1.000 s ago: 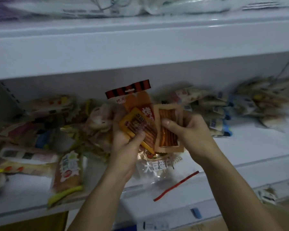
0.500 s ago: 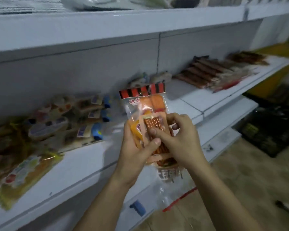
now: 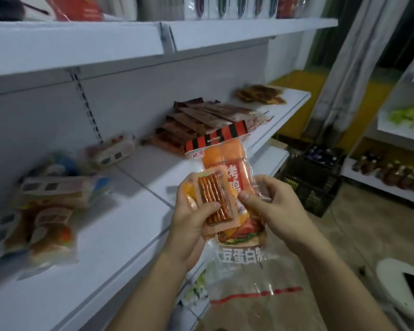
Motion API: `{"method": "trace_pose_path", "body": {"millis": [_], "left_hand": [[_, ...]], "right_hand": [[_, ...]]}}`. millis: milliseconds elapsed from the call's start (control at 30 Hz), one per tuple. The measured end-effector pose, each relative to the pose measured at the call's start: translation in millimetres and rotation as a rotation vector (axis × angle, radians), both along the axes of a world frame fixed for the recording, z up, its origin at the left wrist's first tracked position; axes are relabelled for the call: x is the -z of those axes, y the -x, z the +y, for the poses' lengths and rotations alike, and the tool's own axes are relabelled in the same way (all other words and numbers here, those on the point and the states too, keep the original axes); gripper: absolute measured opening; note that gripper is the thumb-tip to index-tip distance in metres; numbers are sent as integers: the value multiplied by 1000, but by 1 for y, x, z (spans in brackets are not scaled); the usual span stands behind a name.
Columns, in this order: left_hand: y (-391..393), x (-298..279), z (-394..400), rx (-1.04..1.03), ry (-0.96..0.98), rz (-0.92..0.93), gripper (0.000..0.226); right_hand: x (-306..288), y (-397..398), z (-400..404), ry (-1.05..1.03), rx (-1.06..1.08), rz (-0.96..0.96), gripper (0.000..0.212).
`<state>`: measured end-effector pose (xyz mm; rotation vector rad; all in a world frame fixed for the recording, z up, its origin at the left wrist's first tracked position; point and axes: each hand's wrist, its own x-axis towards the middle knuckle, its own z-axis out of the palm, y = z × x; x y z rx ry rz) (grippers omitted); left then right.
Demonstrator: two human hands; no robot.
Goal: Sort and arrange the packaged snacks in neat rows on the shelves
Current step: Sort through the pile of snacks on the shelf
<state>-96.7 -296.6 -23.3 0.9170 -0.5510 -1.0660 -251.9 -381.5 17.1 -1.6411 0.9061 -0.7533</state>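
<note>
partly done: brown packets (image 3: 201, 120) rowed along the shelf (image 3: 129, 235) back; left hand (image 3: 191, 225) and right hand (image 3: 270, 206) grip unsorted snack packs (image 3: 222, 187).

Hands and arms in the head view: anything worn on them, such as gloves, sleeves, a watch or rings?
Nothing worn shows. The left hand and right hand are bare, without gloves, rings or a watch. Both forearms are bare to the frame's lower edge, with no sleeve in view.
</note>
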Motion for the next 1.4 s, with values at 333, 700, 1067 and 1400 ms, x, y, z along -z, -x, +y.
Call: {"method": "trace_pose_path", "body": {"millis": [333, 700, 1067, 1400], "left_hand": [[-11, -21, -214, -42, -34, 95, 65], [-63, -8, -319, -674, -178, 84, 47], [-49, -16, -352, -1026, -264, -66, 54], [-49, -13, -372, -1112, -342, -79, 41]], "right_hand": [[-48, -29, -222, 145, 3, 0, 24], [-19, -160, -460, 62, -245, 0, 24], [-11, -216, -527, 808, -340, 177, 52], [33, -208, -455, 880, -1005, 366, 76]]}}
